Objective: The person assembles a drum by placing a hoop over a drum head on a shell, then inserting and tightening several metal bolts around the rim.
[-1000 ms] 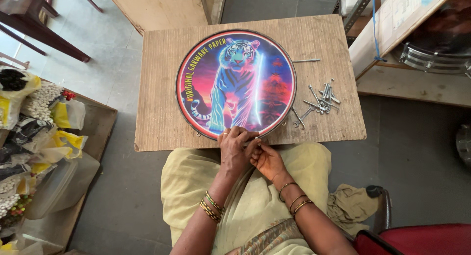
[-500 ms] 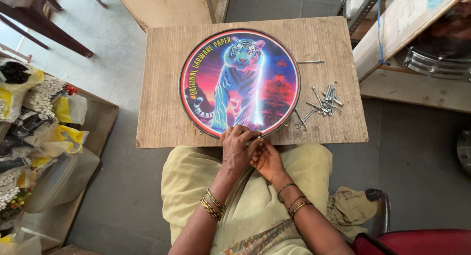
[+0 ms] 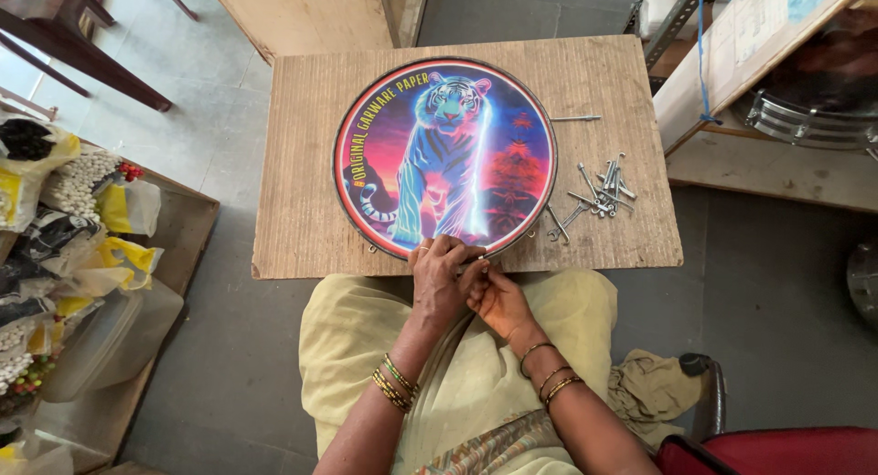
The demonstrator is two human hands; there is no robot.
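Two hands meet at the near rim of a round drum (image 3: 445, 157) that lies flat on a wooden board (image 3: 293, 164). The drum's face shows a blue tiger on a red and purple ground, ringed by a dark metal hoop. It sits near the middle of the board, its near edge almost at the board's near edge, just above the person's lap.

The left hand (image 3: 437, 278) lies palm down over the hoop, fingers curled onto the rim and pressing on it. The right hand (image 3: 494, 297) is just beside it, touching it, with fingertips drawn together in a pinch at the hoop; what it pinches is too small to tell, perhaps a bolt. Both wrists wear bangles.

To the right of the drum, on the board, lies a loose heap of bolts (image 3: 604, 187), with a single long bolt (image 3: 576, 119) apart from it nearer the far edge. A small spanner (image 3: 555, 226) lies between the heap and the drum.

On the floor to the left stand bags (image 3: 82, 219) in yellow and clear plastic. A red seat (image 3: 786, 449) shows at the lower right.
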